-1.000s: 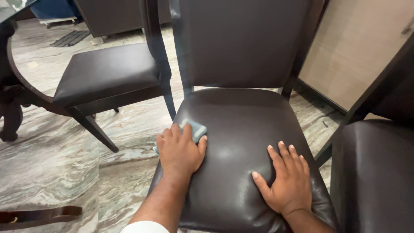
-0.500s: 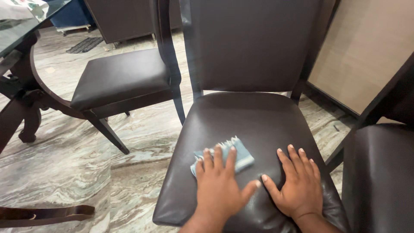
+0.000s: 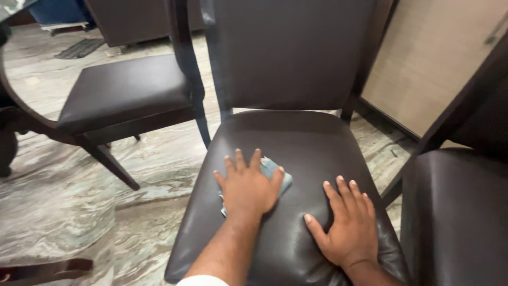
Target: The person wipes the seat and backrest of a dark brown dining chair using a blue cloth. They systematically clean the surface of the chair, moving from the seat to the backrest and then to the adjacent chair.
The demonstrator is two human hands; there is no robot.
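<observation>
A dark brown leather chair seat (image 3: 296, 137) fills the middle of the head view. My left hand (image 3: 246, 186) lies flat on a small light blue cloth (image 3: 275, 170), pressing it against the seat's left half; only the cloth's right edge and a lower corner show. My right hand (image 3: 346, 225) rests palm down with fingers spread on the seat's front right part, holding nothing. The chair's upright backrest (image 3: 288, 53) stands behind the seat.
A second dark chair (image 3: 124, 87) stands to the left on the grey marbled floor (image 3: 69, 196). A third dark seat (image 3: 457, 212) is close on the right. A curved dark table leg (image 3: 21, 127) is at far left, a beige panel (image 3: 431, 58) at upper right.
My left hand slid the cloth from the seat's left edge to the middle front, then back up and left. My right hand stayed planted on the front right of the seat.
</observation>
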